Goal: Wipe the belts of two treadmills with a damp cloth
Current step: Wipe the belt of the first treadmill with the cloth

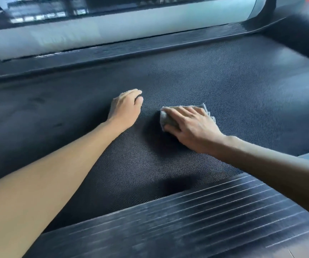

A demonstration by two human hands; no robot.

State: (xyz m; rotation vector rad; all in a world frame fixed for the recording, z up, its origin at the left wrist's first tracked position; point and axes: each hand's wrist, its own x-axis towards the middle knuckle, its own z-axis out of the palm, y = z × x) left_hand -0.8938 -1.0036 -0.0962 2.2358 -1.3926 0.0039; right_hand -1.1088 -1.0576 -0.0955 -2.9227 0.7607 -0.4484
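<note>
A dark textured treadmill belt (224,86) fills the middle of the view. A small grey cloth (165,119) lies on the belt near the centre. My right hand (191,125) presses flat on top of the cloth, fingers stretched over it and pointing left. My left hand (126,108) rests on the bare belt just left of the cloth, fingers bent down onto the surface, holding nothing. The two hands are a short gap apart. The cloth's far edge sticks out beyond my right fingers.
A ribbed black side rail (196,220) runs along the near edge of the belt. A second ribbed rail (150,47) borders the far edge, with a pale grey side panel (112,28) behind it. A dark raised cover (298,32) sits at the upper right.
</note>
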